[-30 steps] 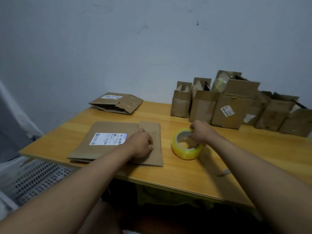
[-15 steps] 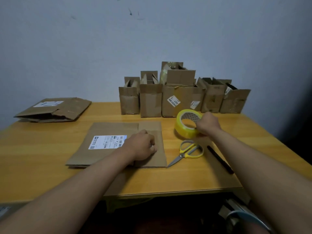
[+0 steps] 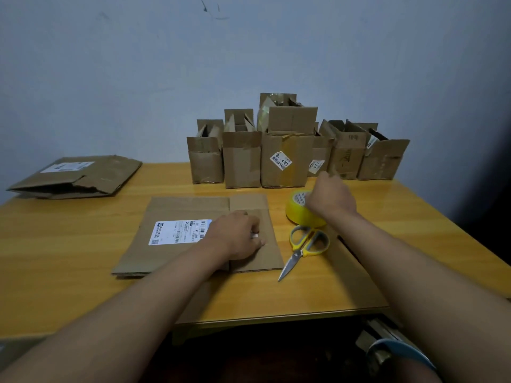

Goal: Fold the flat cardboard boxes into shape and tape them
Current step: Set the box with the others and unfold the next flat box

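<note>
A flat cardboard box [image 3: 179,211] with a white shipping label lies on the wooden table [image 3: 55,258] in front of me. My left hand [image 3: 237,236] rests on its right part with the fingers curled, near the seam of a flap. My right hand [image 3: 331,200] grips a yellow tape roll [image 3: 297,214] from above, just right of the flat box. The roll is tilted and partly hidden by the hand.
Yellow-handled scissors [image 3: 307,246] lie right below the tape roll, blades pointing toward me. Several folded open-topped boxes [image 3: 284,158] stand in a row against the back wall. More flat cardboard [image 3: 80,175] is stacked at the far left. A dark pen [image 3: 341,239] shows beside my right forearm.
My right hand tipped the tape roll up from lying flat and still grips it. The camera swung right, bringing the scissors into view. My left hand stayed on the flat box.
</note>
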